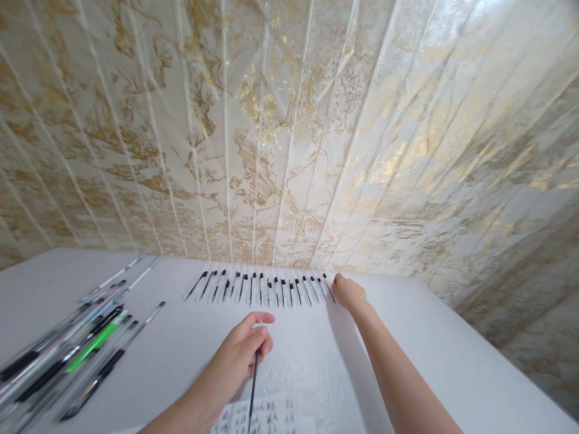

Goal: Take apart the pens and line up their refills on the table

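Left hand pinches refill; right hand touches row.

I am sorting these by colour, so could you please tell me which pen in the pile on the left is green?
The green pen lies mid-pile, slanting; the pens around it are black or clear.

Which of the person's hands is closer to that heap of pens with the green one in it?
The left. The left hand, holding a thin black refill, is at mid-table, right of the pen heap. The right hand reaches farther away, at the right end of the row of refills by the wall.
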Motion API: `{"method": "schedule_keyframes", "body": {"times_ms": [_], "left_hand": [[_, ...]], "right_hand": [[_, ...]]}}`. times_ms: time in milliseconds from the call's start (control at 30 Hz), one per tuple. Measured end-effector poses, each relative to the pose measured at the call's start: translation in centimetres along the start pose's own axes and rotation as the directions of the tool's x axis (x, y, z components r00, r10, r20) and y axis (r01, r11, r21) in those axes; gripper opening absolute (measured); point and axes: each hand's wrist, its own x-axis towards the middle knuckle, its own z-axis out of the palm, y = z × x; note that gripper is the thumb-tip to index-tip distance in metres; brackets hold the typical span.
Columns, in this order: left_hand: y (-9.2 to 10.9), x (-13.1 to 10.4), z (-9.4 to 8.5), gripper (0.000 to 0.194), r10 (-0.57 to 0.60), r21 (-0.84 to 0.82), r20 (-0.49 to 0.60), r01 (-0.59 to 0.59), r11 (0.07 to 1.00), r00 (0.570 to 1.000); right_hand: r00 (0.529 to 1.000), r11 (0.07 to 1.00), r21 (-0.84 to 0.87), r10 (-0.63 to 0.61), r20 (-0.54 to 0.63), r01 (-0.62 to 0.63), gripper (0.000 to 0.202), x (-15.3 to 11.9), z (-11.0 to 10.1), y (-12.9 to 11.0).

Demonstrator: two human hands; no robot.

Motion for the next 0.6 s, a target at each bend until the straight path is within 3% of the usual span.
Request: {"method": "schedule_keyframes", "body": {"times_ms": [233, 600], "left_hand": [[0.16, -0.50, 0.08, 0.033, 0.041, -0.025, -0.069, -0.043, 0.999, 0.997], [0.47, -0.50, 0.38, 0.026, 0.050, -0.076, -0.038, -0.053, 0.996, 0.998]], "right_hand": [[1.000, 1.000, 0.001, 0.004, -0.008, -0.004, 0.029, 0.08, 0.15, 0.20], [1.000, 0.997, 0.079, -0.013, -0.007, 0.013, 0.029, -0.47, -0.43, 0.40]]}}
